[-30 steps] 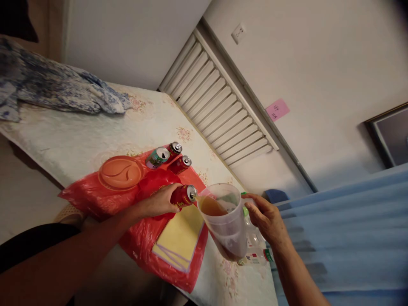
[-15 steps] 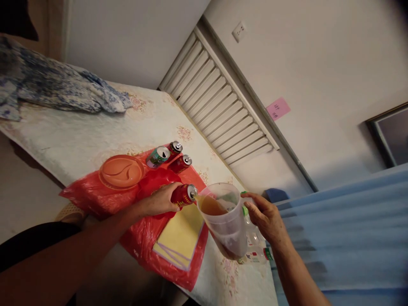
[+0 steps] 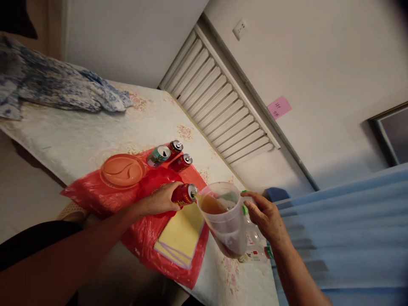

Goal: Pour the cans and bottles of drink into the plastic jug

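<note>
My left hand (image 3: 165,197) is wrapped round a red drink can (image 3: 183,194), tipped on its side. Amber liquid runs from its opening over the rim of a translucent plastic pitcher (image 3: 225,229). Brown liquid stands inside the pitcher, which tilts toward the can. My right hand (image 3: 263,214) grips the pitcher at its far side, where the handle is barely visible. Under the left hand lies a red scalloped dish (image 3: 156,180), partly covered by it. Beside the pitcher is a folded yellow cloth (image 3: 178,238) on a red plastic bag (image 3: 140,242).
A green can (image 3: 158,156) and two red cans (image 3: 184,161) stand behind the dish. An orange lidded container (image 3: 122,171) sits to the left. Clear plastic bottles (image 3: 255,255) are behind the pitcher. A blue-and-white cloth (image 3: 70,87) lies on the flowered tablecloth (image 3: 153,114); a radiator (image 3: 219,97) borders the table.
Liquid keeps flowing from the can into the pitcher. Both hands hold nearly the same positions; the view has shifted only slightly.
</note>
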The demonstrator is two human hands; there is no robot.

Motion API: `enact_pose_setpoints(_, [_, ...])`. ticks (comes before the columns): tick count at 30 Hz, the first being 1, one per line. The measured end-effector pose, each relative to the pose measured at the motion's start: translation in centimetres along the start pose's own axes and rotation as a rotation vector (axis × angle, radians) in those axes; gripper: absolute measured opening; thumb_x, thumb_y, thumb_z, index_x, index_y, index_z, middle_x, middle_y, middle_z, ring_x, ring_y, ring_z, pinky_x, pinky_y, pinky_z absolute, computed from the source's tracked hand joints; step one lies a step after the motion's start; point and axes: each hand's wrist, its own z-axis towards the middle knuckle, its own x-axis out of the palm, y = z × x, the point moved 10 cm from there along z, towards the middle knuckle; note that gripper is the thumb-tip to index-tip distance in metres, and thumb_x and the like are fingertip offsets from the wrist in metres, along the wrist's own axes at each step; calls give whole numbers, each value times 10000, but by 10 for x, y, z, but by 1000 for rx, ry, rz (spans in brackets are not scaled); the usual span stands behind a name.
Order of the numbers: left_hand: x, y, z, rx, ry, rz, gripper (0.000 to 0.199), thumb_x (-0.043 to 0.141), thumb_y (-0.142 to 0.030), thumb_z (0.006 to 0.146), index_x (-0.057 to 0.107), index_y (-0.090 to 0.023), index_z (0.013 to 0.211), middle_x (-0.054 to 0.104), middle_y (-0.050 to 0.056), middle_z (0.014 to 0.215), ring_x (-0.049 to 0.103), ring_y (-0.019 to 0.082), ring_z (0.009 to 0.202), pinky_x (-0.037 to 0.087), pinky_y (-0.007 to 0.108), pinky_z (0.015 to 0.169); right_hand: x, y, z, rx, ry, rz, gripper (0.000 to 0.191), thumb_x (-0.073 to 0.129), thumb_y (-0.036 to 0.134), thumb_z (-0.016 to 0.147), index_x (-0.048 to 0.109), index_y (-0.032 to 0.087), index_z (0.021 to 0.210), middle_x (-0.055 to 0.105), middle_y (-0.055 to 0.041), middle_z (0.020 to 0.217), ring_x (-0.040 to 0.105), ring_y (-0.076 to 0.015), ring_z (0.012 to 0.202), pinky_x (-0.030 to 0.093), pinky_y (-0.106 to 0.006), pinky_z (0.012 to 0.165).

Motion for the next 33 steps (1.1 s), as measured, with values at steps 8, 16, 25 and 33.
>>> enact_pose_setpoints(8, [0, 4, 0, 4, -6, 26, 559, 702, -244, 616, 603, -233, 1166, 698, 62, 1150, 667, 279, 1040, 534, 338, 842, 2, 0, 1, 12, -17, -8, 348, 664, 495, 829, 731, 194, 990, 436, 50, 534, 396, -94, 452, 297, -211, 414])
enact_pose_setpoints(16, [0, 2, 0, 10, 5, 29, 558, 702, -243, 632, 597, -212, 1179, 681, 77, 1188, 636, 296, 1098, 519, 368, 890, 3, 3, -1, 2, -11, -26, 345, 657, 492, 845, 720, 192, 1003, 465, 46, 541, 417, -96, 464, 295, -212, 428])
enact_pose_setpoints(25, [-1, 0, 0, -2, 13, 38, 580, 695, -233, 618, 590, -224, 1188, 681, 69, 1177, 645, 286, 1084, 520, 359, 893, 5, -2, -1, 18, -1, -11, 352, 654, 493, 851, 713, 188, 1017, 478, 44, 560, 419, -96, 474, 295, -215, 434])
enact_pose_setpoints(33, [-1, -2, -1, 8, 6, 36, 543, 687, -228, 616, 610, -222, 1154, 690, 71, 1147, 643, 300, 1096, 527, 380, 900, 7, -9, -4, 34, -16, 49, 352, 668, 491, 849, 713, 189, 1024, 434, 56, 555, 344, -85, 475, 237, -213, 427])
